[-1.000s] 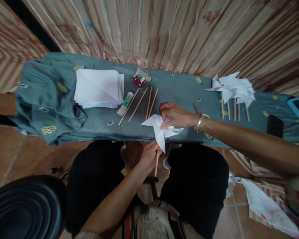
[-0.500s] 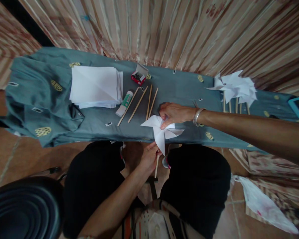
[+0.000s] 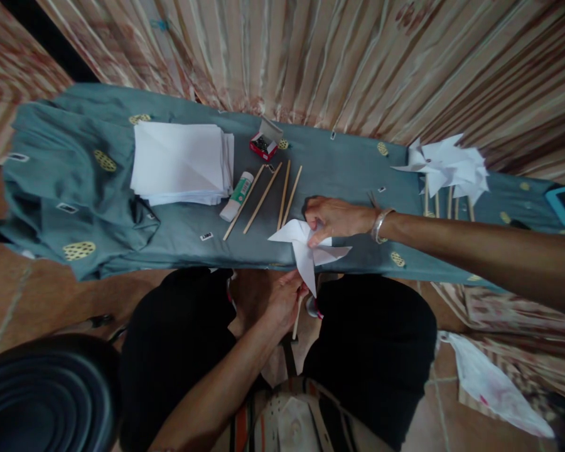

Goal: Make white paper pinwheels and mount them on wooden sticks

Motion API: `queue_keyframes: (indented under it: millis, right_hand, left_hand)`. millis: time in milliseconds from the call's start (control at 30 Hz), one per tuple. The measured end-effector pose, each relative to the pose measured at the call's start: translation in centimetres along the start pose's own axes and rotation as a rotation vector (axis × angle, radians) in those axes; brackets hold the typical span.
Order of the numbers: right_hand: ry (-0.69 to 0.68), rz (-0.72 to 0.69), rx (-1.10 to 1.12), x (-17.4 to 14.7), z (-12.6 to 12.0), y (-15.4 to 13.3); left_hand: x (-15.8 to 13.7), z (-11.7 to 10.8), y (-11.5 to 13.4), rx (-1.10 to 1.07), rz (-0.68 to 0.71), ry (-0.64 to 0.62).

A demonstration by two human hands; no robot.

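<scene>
Across the cloth-covered bench (image 3: 348, 179), the big shift is the right forearm (image 3: 475, 251): it has moved toward the far side in the last second, and now it masks the lower ends of the sticks under the pinwheel cluster (image 3: 454, 164) at far right. The grip barely alters, so the paper pinwheel (image 3: 305, 256) stays put at the near edge, centre, one blade hanging over. And here's the right hand (image 3: 338, 216), thumb pressed on the pinwheel's middle, fingers curled closed about its far side! Below, the left hand (image 3: 284, 298) has its fingers closed round a wooden stick (image 3: 297, 323), just under that hanging blade; whether stick and paper are joined, I can't tell. Over to the left sits the paper stack (image 3: 179, 160), then the glue stick (image 3: 236, 196), with the open red box (image 3: 263, 147) beyond. Four loose sticks (image 3: 262, 198) lie between glue and pinwheel, one nearly at the paper, leaving that side crowded.
</scene>
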State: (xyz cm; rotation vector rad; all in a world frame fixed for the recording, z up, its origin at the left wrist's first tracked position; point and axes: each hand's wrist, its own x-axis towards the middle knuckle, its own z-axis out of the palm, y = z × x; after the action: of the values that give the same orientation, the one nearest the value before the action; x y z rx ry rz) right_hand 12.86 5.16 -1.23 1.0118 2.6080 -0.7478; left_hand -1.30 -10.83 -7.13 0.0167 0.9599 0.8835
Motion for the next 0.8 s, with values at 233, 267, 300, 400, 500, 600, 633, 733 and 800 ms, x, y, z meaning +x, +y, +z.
queue_keyframes:
  millis: [233, 267, 300, 400, 500, 600, 633, 733, 800]
  right_hand:
    - [0.004, -0.003, 0.047, 0.04, 0.34, 0.69]
    - [0.003, -0.004, 0.046, 0.10, 0.32, 0.72]
    - [0.003, -0.005, 0.044, 0.14, 0.30, 0.73]
    - [0.005, -0.015, 0.033, 0.20, 0.24, 0.72]
    - [-0.001, -0.010, 0.017, 0.18, 0.23, 0.66]
    - [0.000, -0.007, 0.010, 0.16, 0.29, 0.65]
    - [0.006, -0.009, 0.012, 0.15, 0.33, 0.66]
    - [0.021, -0.013, 0.017, 0.18, 0.44, 0.74]
    - [0.022, -0.017, 0.021, 0.22, 0.47, 0.75]
  left_hand:
    - [0.10, -0.16, -0.18, 0.011, 0.016, -0.016]
    - [0.12, -0.19, -0.19, 0.013, 0.018, -0.017]
    - [0.14, -0.23, -0.20, 0.015, 0.021, -0.018]
    - [0.17, -0.25, -0.15, 0.017, 0.025, -0.010]
    - [0.07, -0.16, -0.04, 0.015, 0.018, 0.004]
    - [-0.07, -0.05, 0.05, 0.006, 0.009, 0.005]
    - [-0.10, -0.03, 0.07, 0.004, 0.008, 0.004]
    - [-0.08, 0.02, 0.04, 0.007, -0.001, 0.007]
    - [-0.03, 0.03, 0.00, 0.010, -0.002, 0.013]
